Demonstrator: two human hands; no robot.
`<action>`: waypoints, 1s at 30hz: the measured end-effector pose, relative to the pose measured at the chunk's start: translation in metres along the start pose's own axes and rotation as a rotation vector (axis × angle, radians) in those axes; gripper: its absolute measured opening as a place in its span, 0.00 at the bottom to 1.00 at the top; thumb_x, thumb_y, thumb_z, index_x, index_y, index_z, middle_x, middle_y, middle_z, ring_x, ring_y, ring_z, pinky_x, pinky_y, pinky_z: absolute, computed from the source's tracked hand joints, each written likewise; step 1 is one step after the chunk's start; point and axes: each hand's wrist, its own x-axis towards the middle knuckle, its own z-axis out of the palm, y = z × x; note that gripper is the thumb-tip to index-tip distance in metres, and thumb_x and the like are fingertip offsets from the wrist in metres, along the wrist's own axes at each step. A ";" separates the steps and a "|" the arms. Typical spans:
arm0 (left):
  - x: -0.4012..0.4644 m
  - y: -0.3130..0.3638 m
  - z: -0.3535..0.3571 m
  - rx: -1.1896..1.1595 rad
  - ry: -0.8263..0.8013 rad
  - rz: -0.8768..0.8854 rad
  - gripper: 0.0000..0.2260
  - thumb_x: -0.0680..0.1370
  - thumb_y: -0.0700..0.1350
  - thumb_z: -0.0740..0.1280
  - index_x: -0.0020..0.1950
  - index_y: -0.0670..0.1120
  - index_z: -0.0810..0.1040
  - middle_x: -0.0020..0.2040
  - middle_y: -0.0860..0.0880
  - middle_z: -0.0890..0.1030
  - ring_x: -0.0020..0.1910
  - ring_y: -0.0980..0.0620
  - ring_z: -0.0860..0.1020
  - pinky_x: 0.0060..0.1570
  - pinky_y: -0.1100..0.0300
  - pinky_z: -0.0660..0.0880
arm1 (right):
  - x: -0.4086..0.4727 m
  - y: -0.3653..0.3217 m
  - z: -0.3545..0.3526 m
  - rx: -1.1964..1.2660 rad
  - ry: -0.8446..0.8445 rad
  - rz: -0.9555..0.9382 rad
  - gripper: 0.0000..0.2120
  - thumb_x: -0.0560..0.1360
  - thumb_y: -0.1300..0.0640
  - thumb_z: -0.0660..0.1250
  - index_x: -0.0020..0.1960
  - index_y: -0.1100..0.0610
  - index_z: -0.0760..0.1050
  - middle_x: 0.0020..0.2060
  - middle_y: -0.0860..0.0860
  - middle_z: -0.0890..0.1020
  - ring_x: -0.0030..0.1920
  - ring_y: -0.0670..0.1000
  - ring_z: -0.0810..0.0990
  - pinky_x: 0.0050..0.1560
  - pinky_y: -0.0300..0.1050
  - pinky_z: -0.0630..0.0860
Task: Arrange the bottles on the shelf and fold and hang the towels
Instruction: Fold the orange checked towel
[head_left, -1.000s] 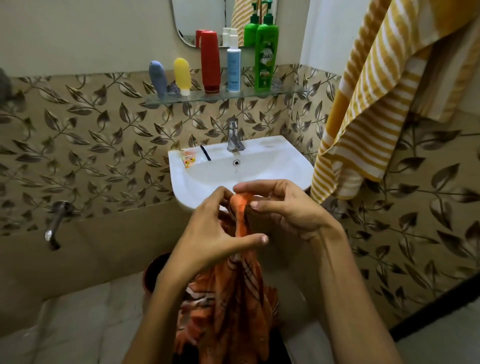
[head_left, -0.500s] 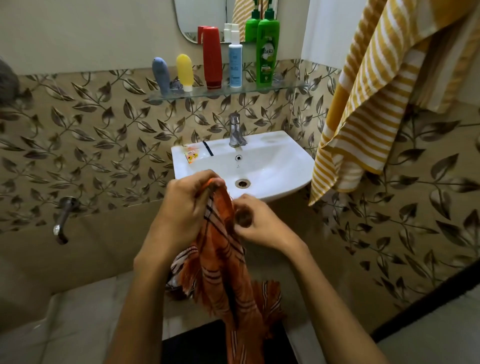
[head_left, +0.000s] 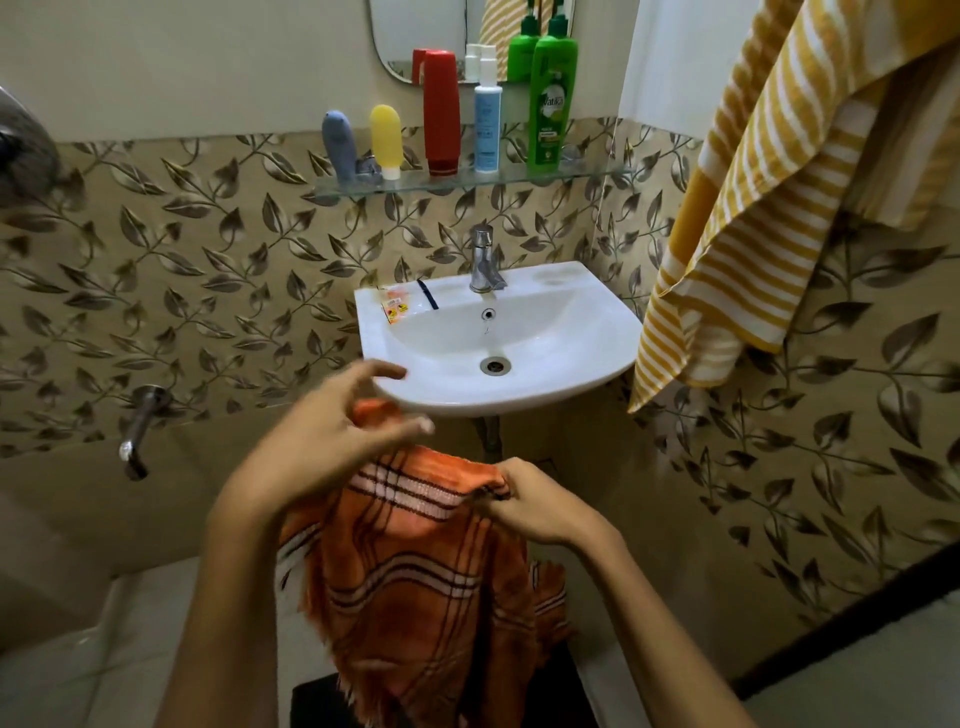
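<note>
An orange checked towel (head_left: 415, 582) hangs in front of me below the sink. My left hand (head_left: 332, 431) holds its upper left edge between thumb and palm, fingers partly spread. My right hand (head_left: 530, 499) pinches the upper right corner. Between the two hands the top edge is stretched out. Several bottles stand in a row on the glass shelf (head_left: 597, 174): a grey-blue tube (head_left: 338, 145), a yellow tube (head_left: 387, 139), a red bottle (head_left: 441, 111), a white and blue spray bottle (head_left: 488, 119) and a green pump bottle (head_left: 551, 104). A yellow striped towel (head_left: 769, 208) hangs at the right.
A white sink (head_left: 582, 343) with a chrome tap (head_left: 484, 260) juts from the leaf-patterned tiled wall just beyond my hands. A wall spout (head_left: 137, 431) sticks out at the left. A mirror (head_left: 431, 31) hangs above the shelf. A dark mat (head_left: 311, 701) lies on the floor.
My hands have moved apart and spread the bunched orange towel's top edge open. The left hand rose toward the sink rim; the right one shifted right and down.
</note>
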 end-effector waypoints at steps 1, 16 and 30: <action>0.000 0.000 0.007 0.013 -0.135 -0.030 0.32 0.60 0.61 0.74 0.63 0.61 0.70 0.55 0.63 0.74 0.51 0.65 0.75 0.45 0.68 0.72 | 0.000 -0.013 -0.002 0.007 0.033 -0.040 0.16 0.74 0.59 0.63 0.30 0.53 0.64 0.25 0.45 0.67 0.28 0.43 0.63 0.32 0.44 0.61; -0.015 0.016 0.026 0.199 -0.023 0.287 0.07 0.71 0.49 0.64 0.41 0.63 0.76 0.37 0.64 0.78 0.36 0.62 0.75 0.37 0.61 0.69 | -0.023 -0.045 -0.005 0.485 0.043 -0.293 0.14 0.76 0.43 0.63 0.49 0.54 0.70 0.40 0.47 0.75 0.41 0.50 0.71 0.44 0.44 0.68; -0.008 0.005 0.026 0.021 0.192 -0.209 0.43 0.68 0.51 0.73 0.73 0.64 0.48 0.71 0.47 0.69 0.69 0.44 0.68 0.67 0.49 0.64 | -0.024 0.000 0.007 0.260 0.364 -0.109 0.15 0.82 0.48 0.52 0.41 0.53 0.69 0.35 0.42 0.72 0.39 0.41 0.71 0.45 0.46 0.68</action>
